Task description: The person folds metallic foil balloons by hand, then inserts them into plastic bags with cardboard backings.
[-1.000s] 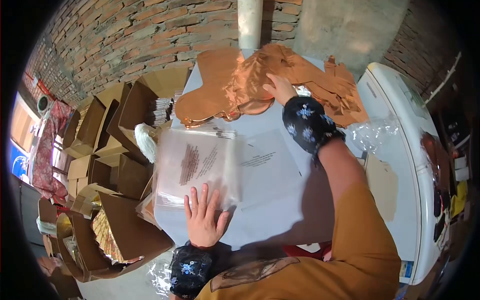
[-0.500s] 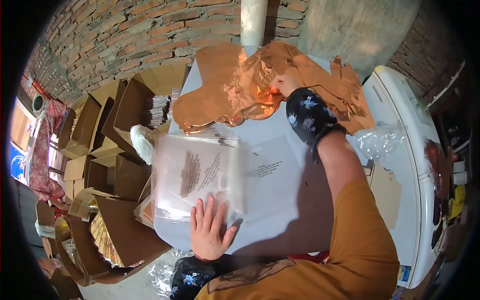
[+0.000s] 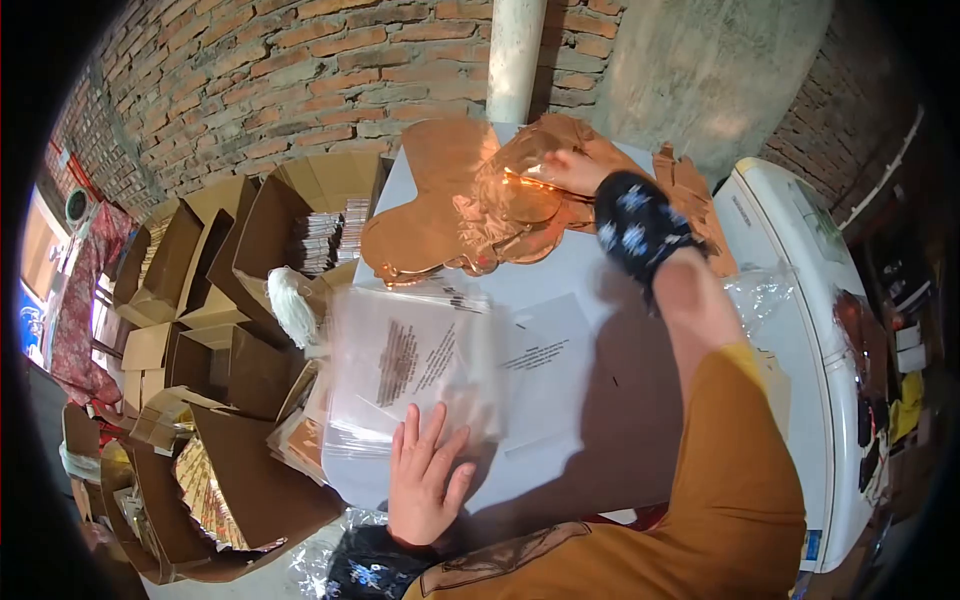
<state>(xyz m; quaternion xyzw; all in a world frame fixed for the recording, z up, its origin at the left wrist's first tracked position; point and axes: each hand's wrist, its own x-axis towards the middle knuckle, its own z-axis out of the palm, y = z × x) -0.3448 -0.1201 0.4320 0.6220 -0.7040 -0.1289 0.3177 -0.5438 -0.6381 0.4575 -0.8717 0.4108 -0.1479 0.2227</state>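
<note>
My left hand lies flat, fingers spread, over the near edge of a stack of clear plastic bags with printed text. A single clear bag lies flat to the right of the stack. At the far side of the table, my right hand is closed at a crumpled pile of shiny copper-coloured foil sheets. Its fingers seem pinched on a foil sheet, though motion blurs them slightly. Dark floral cuffs cover both wrists.
Cardboard boxes stand left of the white table; one box holds bundled packs, another holds gold-patterned pieces. White string hangs by the table's left edge. A white appliance stands at the right, a brick wall behind.
My right hand has shifted slightly right over the foil, its fingers less tightly curled. My left hand stays on the bag stack. The whole view has shifted a little.
</note>
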